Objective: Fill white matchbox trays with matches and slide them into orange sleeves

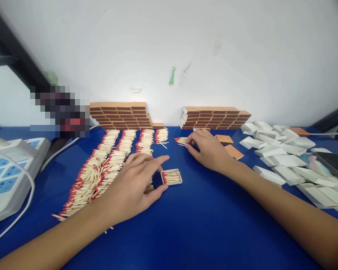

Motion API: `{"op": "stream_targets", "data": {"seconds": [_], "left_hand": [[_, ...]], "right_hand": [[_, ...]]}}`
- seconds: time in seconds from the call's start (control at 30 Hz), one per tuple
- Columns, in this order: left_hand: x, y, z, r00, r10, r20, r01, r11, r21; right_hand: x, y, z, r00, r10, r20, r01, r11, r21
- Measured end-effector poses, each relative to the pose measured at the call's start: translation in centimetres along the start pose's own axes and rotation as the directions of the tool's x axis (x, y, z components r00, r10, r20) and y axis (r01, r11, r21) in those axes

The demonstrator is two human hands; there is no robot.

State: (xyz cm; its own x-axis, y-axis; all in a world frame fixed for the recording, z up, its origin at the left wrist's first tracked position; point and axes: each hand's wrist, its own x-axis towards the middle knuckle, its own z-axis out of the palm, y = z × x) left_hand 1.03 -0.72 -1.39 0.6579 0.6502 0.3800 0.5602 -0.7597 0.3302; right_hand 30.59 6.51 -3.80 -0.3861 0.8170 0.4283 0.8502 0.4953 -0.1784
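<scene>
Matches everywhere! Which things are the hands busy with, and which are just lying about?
Busy with: left hand, filled match tray, right hand, small match bunch, match rows, empty white trays, orange sleeve stacks.
Lying about: power strip, white cable, dark flat thing.

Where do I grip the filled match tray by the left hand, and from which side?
Pinch the match tray across its far and near long walls from above: it lies flat, open face up, full of matches. The left hand touches its left end.
</scene>
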Motion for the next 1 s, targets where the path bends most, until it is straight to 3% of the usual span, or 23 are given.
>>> {"op": "stream_targets", "data": {"seconds": [0.7,1.0], "left_hand": [[0.1,-0.1,0.0,1.0,-0.004,0.002,0.004,1.0,0.005],[0.1,-0.2,0.2,1.0,-0.006,0.001,0.006,1.0,0.016]], "right_hand": [[-0.1,0.2,-0.2,0.999,-0.012,0.05,0.007,0.996,0.089],[-1.1,-2.9,-2.1,0.997,-0.038,0.068,0.027,0.987,0.157]]}}
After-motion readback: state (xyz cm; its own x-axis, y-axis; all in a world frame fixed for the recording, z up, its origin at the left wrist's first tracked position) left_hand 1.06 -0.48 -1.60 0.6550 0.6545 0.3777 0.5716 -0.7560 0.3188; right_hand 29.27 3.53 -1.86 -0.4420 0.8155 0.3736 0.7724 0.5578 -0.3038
